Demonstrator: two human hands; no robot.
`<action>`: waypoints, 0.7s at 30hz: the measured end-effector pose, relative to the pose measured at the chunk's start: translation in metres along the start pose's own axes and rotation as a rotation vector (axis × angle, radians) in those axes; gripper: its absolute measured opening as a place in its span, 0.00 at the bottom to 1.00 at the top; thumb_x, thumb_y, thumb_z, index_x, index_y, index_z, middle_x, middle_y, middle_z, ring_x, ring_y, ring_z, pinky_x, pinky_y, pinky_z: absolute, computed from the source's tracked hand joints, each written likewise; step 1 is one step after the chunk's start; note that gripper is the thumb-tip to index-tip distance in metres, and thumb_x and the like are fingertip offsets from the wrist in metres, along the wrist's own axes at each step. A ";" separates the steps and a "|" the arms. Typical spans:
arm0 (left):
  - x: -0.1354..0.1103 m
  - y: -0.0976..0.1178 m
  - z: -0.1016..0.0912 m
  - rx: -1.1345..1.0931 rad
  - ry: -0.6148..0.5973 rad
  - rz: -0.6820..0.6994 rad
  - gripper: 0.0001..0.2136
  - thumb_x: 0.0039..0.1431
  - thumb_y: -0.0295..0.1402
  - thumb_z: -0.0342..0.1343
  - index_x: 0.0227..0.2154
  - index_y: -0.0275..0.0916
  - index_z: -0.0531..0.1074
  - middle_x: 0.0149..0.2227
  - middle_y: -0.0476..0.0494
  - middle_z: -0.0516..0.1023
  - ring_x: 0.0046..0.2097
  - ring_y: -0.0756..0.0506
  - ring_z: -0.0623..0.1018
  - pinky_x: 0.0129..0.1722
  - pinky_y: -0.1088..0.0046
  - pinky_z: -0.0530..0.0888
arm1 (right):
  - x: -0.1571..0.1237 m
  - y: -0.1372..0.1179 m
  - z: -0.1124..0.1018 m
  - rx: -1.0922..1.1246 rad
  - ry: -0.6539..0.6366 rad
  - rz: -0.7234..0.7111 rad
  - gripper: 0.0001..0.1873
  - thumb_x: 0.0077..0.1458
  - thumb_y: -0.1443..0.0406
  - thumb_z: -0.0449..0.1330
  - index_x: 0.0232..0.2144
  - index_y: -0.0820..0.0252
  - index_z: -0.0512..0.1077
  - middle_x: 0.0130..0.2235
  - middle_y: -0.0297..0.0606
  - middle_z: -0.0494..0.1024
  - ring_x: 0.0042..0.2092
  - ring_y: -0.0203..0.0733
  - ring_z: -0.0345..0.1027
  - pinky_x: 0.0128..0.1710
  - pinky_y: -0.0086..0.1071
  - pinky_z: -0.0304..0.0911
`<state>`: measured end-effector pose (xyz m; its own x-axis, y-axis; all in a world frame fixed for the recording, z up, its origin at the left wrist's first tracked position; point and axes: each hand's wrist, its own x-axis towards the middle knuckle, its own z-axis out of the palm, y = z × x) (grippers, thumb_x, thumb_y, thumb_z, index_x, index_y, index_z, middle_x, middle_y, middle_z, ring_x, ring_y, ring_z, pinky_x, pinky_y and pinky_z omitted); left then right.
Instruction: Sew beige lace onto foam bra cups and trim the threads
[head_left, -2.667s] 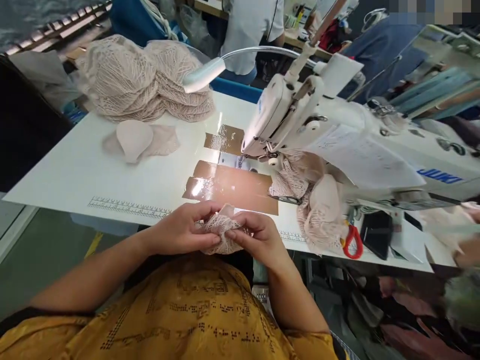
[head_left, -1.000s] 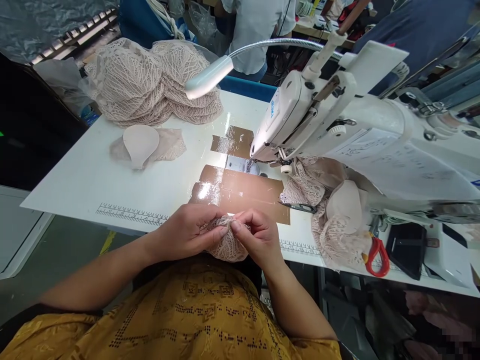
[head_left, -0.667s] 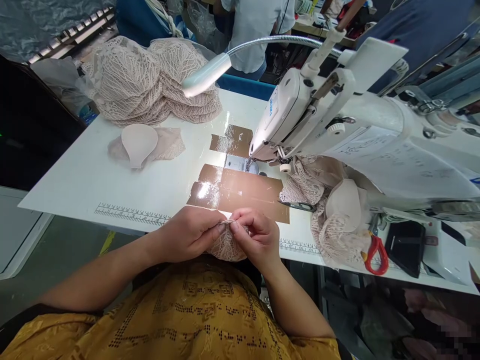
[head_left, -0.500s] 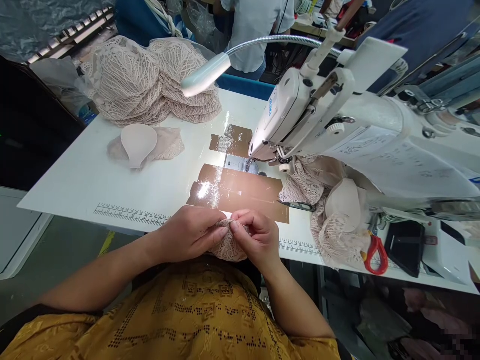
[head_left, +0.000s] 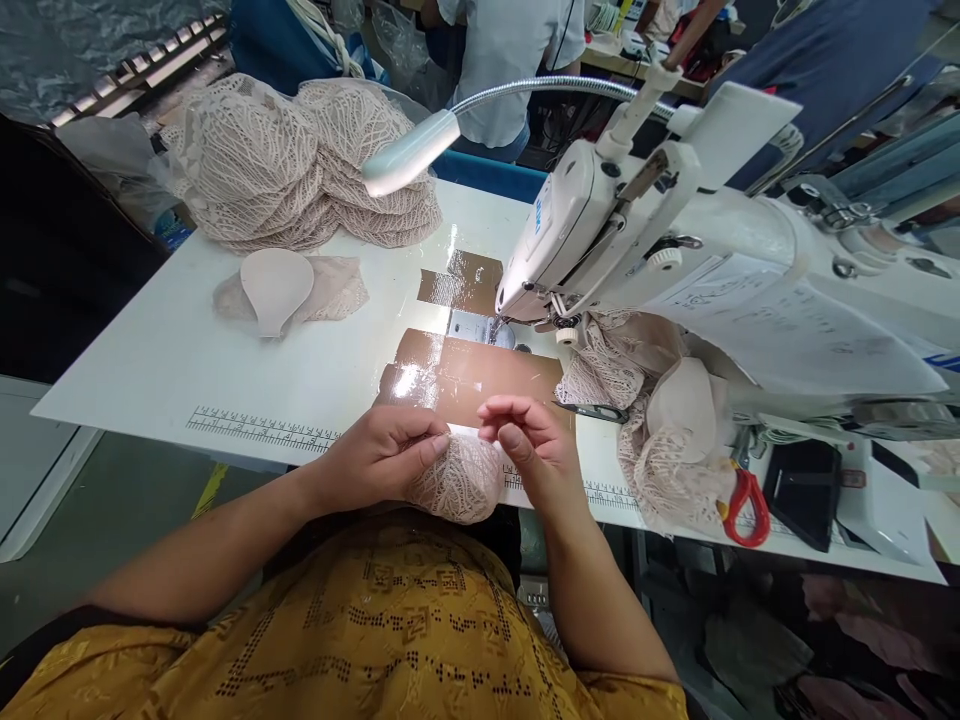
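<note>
A beige lace-covered bra cup [head_left: 463,482] hangs over the table's front edge, close to my body. My left hand [head_left: 386,455] pinches its upper left edge between thumb and fingers. To the right of the cup, my right hand [head_left: 536,450] is raised with its fingers bent and apart from the thumb, holding nothing that I can see. Beyond both hands lies the brown tape [head_left: 487,375] stuck on the table, leading up to the needle area of the white sewing machine [head_left: 555,235].
A pile of lace cups [head_left: 255,170] stands at the back left, with a plain foam cup [head_left: 276,285] in front. On the right are more lace pieces [head_left: 667,470], small thread snips [head_left: 596,411], red-handled scissors [head_left: 748,508] and a black phone [head_left: 802,490]. A lamp [head_left: 412,155] arches overhead.
My right hand has let go of the lace cup's edge and moved right, its fingers opening. My left hand keeps its pinch, and more of the cup now shows.
</note>
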<state>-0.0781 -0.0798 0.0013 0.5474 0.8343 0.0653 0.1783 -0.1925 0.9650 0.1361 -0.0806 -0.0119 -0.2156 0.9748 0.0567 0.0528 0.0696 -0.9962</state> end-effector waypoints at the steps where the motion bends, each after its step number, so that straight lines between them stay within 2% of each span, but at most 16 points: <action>1: 0.000 0.000 0.000 0.014 0.005 0.008 0.11 0.66 0.32 0.49 0.30 0.34 0.72 0.27 0.49 0.68 0.29 0.52 0.67 0.30 0.76 0.65 | 0.001 -0.003 -0.001 -0.013 -0.059 -0.004 0.16 0.55 0.53 0.62 0.40 0.56 0.74 0.41 0.38 0.77 0.39 0.39 0.71 0.40 0.33 0.66; 3: 0.001 0.000 0.002 0.039 0.007 0.024 0.11 0.66 0.33 0.49 0.30 0.34 0.72 0.27 0.49 0.68 0.30 0.51 0.67 0.31 0.75 0.65 | 0.002 -0.010 0.000 -0.084 -0.184 0.026 0.14 0.53 0.54 0.64 0.37 0.57 0.75 0.38 0.38 0.77 0.39 0.40 0.70 0.41 0.33 0.65; 6: 0.002 0.001 0.002 0.070 0.008 0.035 0.10 0.65 0.33 0.49 0.31 0.35 0.72 0.28 0.49 0.69 0.31 0.51 0.68 0.32 0.75 0.65 | 0.003 -0.016 0.004 -0.153 -0.259 0.109 0.12 0.54 0.56 0.63 0.31 0.59 0.74 0.30 0.34 0.75 0.31 0.35 0.66 0.32 0.29 0.61; 9: 0.003 0.003 0.000 0.064 -0.016 0.050 0.11 0.65 0.33 0.49 0.29 0.35 0.69 0.28 0.49 0.68 0.31 0.51 0.67 0.33 0.75 0.65 | 0.004 -0.016 0.008 -0.120 -0.274 0.144 0.12 0.54 0.57 0.63 0.28 0.60 0.72 0.25 0.31 0.69 0.27 0.32 0.59 0.27 0.27 0.55; 12: 0.006 0.004 -0.004 -0.075 -0.104 0.035 0.08 0.62 0.35 0.53 0.29 0.36 0.66 0.33 0.47 0.69 0.35 0.50 0.68 0.35 0.74 0.67 | 0.005 -0.016 0.007 -0.033 -0.275 0.156 0.13 0.54 0.57 0.63 0.26 0.60 0.70 0.24 0.29 0.67 0.26 0.31 0.56 0.25 0.26 0.53; 16: 0.010 0.006 -0.007 -0.346 -0.210 -0.152 0.14 0.55 0.38 0.61 0.36 0.38 0.64 0.30 0.52 0.66 0.29 0.53 0.66 0.26 0.79 0.64 | 0.006 -0.022 0.004 0.024 -0.238 0.158 0.13 0.52 0.57 0.64 0.25 0.60 0.70 0.22 0.28 0.65 0.23 0.30 0.54 0.22 0.25 0.51; 21: 0.017 0.010 -0.006 -0.395 -0.167 -0.157 0.09 0.57 0.36 0.59 0.32 0.33 0.72 0.28 0.49 0.70 0.30 0.52 0.69 0.30 0.77 0.67 | 0.008 -0.028 0.004 0.005 -0.203 0.140 0.14 0.50 0.57 0.65 0.23 0.60 0.69 0.21 0.28 0.64 0.22 0.29 0.53 0.21 0.25 0.49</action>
<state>-0.0721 -0.0647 0.0135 0.6688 0.7367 -0.1003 -0.0381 0.1687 0.9849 0.1288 -0.0758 0.0161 -0.3978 0.9124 -0.0962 0.0916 -0.0648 -0.9937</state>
